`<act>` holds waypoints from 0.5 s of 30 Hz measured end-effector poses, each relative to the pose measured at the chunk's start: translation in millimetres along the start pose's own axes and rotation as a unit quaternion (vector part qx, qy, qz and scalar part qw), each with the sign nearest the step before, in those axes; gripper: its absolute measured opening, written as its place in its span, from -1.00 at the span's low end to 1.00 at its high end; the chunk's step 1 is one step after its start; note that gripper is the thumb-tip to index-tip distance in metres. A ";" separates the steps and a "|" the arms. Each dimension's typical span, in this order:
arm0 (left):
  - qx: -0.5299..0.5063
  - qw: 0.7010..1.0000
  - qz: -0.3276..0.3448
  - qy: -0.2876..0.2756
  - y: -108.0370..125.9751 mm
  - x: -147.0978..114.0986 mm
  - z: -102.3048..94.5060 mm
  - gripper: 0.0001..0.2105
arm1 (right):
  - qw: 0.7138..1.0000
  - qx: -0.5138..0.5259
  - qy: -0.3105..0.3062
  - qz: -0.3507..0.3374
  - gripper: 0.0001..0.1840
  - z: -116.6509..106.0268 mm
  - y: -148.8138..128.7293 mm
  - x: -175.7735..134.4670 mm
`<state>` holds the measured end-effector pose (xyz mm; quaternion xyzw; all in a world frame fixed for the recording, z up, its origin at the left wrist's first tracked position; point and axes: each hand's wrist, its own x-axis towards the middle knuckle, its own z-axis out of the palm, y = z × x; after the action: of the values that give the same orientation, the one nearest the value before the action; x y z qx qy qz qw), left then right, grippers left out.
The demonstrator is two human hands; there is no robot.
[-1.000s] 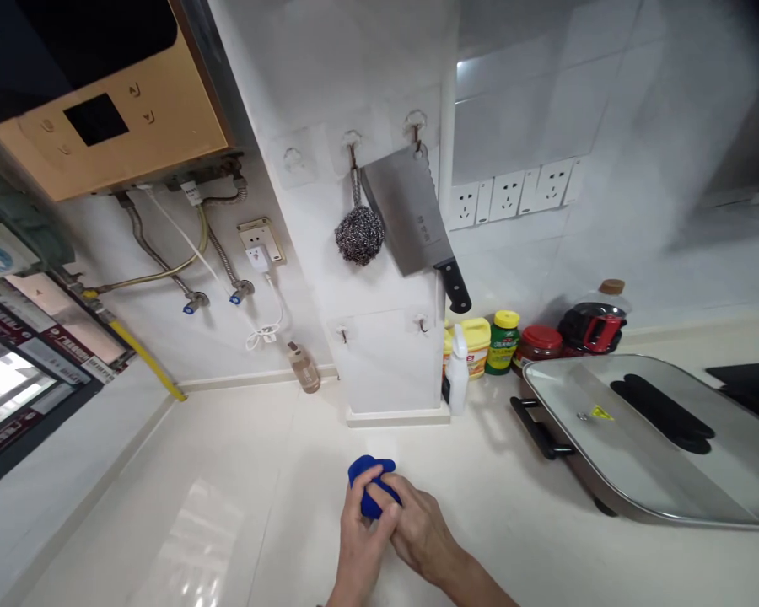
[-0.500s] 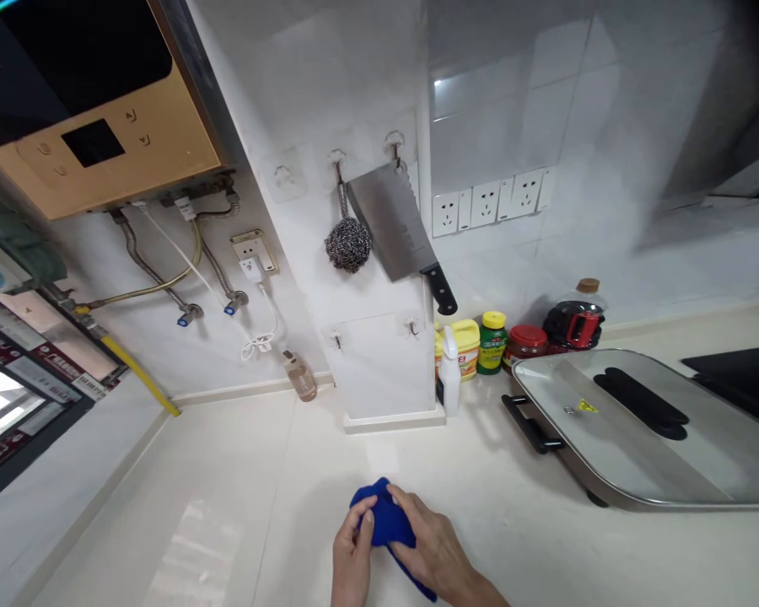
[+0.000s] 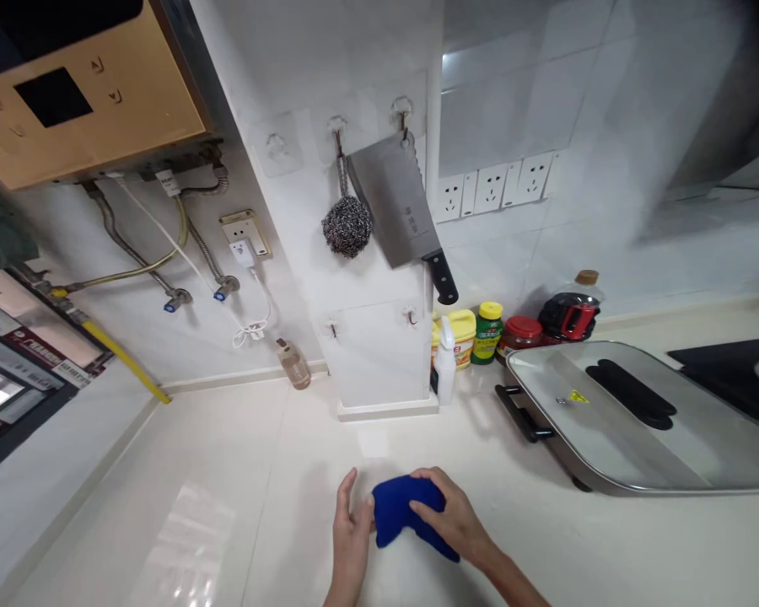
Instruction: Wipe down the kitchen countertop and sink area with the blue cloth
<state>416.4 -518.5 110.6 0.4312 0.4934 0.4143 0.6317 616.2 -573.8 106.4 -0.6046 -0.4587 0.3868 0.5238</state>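
Note:
A folded blue cloth (image 3: 395, 504) is held just over the pale countertop, low in the middle of the view. My right hand (image 3: 459, 518) pinches it from the right, thumb in front and fingers along the top edge. One end of the cloth hangs out below that hand. On the left side, my left hand (image 3: 352, 535) has its index finger stretched up and apart from the thumb. Its thumb is at the cloth's left edge; whether it presses on the fabric is hard to see.
A large lidded electric pan (image 3: 607, 438) stands on the right. Behind it are a white spray bottle (image 3: 444, 362) and several condiment containers. A cleaver (image 3: 397, 202) and a steel wool ball (image 3: 347, 226) hang on the pillar. A small brown bottle (image 3: 294, 367) stands by the wall.
The bunched cloth is spread wider and flatter. My left hand has loosened, its index finger lifting off the cloth, and my right hand has shifted right with its grip kept.

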 end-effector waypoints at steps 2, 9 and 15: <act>-0.054 0.994 -0.091 -0.020 -20.5 3.3 -2.0 -0.21 | 0.998 -0.016 0.055 -0.012 -0.61 13.5 9.6 -5.5; 0.021 0.986 -0.059 -0.157 -57.2 -2.2 -12.6 -0.42 | 0.991 0.102 -0.046 0.071 -0.55 21.7 15.6 -19.8; 0.167 0.973 0.087 -0.130 -27.7 -6.0 -16.5 -0.52 | 0.932 0.247 0.002 0.266 -0.23 32.0 20.0 -19.2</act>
<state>401.9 -529.9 83.5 0.6222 0.4298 0.3200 0.5707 583.4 -583.9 81.5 -0.5567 -0.1703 0.6118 0.5355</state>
